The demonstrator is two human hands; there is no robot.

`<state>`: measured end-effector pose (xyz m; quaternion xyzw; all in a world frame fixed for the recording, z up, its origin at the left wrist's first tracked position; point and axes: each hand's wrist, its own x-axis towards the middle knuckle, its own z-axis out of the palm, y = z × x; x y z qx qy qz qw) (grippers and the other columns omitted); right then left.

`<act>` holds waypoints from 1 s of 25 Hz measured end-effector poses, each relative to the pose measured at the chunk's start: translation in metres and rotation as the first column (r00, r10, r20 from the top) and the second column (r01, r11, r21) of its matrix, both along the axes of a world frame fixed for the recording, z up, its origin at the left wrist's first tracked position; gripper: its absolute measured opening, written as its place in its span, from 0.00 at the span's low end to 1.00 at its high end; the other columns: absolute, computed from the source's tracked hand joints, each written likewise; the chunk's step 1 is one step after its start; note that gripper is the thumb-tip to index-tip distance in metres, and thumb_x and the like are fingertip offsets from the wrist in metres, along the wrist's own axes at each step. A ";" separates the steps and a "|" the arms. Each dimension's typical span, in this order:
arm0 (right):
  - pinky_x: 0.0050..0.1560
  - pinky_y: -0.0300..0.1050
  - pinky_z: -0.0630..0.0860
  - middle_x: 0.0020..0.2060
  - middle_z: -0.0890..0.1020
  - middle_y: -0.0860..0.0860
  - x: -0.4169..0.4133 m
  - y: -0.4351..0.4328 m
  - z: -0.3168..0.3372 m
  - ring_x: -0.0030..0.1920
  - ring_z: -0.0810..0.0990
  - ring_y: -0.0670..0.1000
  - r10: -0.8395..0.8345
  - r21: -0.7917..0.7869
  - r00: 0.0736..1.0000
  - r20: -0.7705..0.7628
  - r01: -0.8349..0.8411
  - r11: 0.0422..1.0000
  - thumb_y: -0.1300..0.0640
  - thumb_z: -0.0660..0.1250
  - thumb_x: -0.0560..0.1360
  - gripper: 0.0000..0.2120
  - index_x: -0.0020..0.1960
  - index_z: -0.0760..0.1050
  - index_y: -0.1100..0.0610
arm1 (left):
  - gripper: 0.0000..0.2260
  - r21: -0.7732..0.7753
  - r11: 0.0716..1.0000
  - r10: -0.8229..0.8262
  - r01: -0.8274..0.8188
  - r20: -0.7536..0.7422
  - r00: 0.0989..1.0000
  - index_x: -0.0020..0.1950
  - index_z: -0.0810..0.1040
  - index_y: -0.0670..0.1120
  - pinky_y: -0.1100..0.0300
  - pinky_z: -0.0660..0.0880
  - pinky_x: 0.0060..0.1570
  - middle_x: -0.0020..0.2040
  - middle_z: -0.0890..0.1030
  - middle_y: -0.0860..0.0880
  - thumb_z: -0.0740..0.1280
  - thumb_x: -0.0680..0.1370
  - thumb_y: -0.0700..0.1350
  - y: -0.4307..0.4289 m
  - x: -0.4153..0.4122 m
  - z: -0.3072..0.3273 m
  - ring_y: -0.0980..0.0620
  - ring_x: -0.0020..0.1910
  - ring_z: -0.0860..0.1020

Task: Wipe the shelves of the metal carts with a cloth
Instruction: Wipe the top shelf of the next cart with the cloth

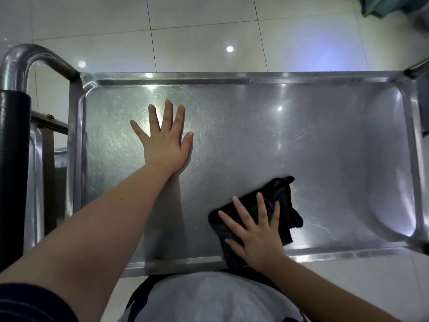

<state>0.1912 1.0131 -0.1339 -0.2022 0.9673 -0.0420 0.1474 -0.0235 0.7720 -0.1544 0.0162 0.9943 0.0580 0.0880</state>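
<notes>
From my remote seat, the head camera looked straight down on the top shelf (301,140) of a steel cart, its scuffed surface catching ceiling lights. The left hand (164,138) lay flat, palm down, on the shelf at about 10 o'clock from the shelf's centre, arm stretched long from the lower left corner of the view, wrist straight. Its fingers (167,112) were spread wide and pointed toward 12 o'clock, thumb out toward 2 o'clock; it gripped nothing and simply pressed on bare metal.

The right hand (257,231) rested at about 5 o'clock, near the shelf's near rim, palm down on a dark cloth (285,205). Its fingers were splayed and extended, fanned toward 11 and 12 o'clock, pinning the cloth flat against the shelf rather than closing round it. The forearm ran in from the lower right corner. The cloth was bunched and folded, its near edge lapping over the shelf's front lip, its far corner poking out past the fingertips toward 1 o'clock.

The two hands were well apart. A curved tube handle (30,59) with a black grip (14,159) stood at the cart's left end, at 9 o'clock. Glossy floor tiles (197,26) showed beyond the far rim.
</notes>
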 end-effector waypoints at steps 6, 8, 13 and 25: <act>0.66 0.79 0.39 0.80 0.45 0.47 -0.250 -0.004 -0.005 0.75 0.40 0.70 -0.380 0.057 0.917 -0.122 0.389 0.919 0.31 0.39 0.76 0.31 0.77 0.40 0.35 | 0.28 0.035 0.998 -0.057 0.058 -0.026 0.998 0.78 0.43 0.65 0.25 0.34 0.65 0.81 0.42 0.53 0.43 0.79 0.69 -0.005 0.000 -0.001 0.38 0.78 0.38; 0.65 0.79 0.34 0.79 0.43 0.46 -0.292 -0.003 -0.008 0.75 0.38 0.70 -0.430 0.112 0.896 -0.113 0.441 0.890 0.29 0.37 0.74 0.31 0.76 0.37 0.34 | 0.28 0.047 0.978 -0.200 0.204 -0.077 0.977 0.78 0.46 0.66 0.24 0.34 0.63 0.80 0.43 0.55 0.44 0.79 0.69 -0.005 0.000 0.000 0.38 0.78 0.39; 0.68 0.77 0.43 0.80 0.48 0.46 -0.190 0.023 -0.008 0.76 0.42 0.68 -0.329 0.087 0.939 -0.096 0.337 0.937 0.30 0.42 0.76 0.31 0.77 0.42 0.35 | 0.26 0.018 0.939 -0.344 0.345 -0.047 0.938 0.78 0.47 0.65 0.27 0.41 0.69 0.81 0.48 0.54 0.44 0.80 0.67 -0.002 -0.003 0.000 0.45 0.79 0.43; 0.66 0.80 0.47 0.79 0.55 0.50 0.012 0.069 -0.005 0.75 0.48 0.71 -0.186 0.111 0.982 -0.041 0.190 0.976 0.33 0.57 0.75 0.34 0.78 0.54 0.38 | 0.26 0.119 0.946 -0.309 0.301 0.059 0.949 0.79 0.43 0.61 0.28 0.35 0.68 0.81 0.42 0.52 0.43 0.82 0.61 0.138 -0.009 0.013 0.44 0.78 0.38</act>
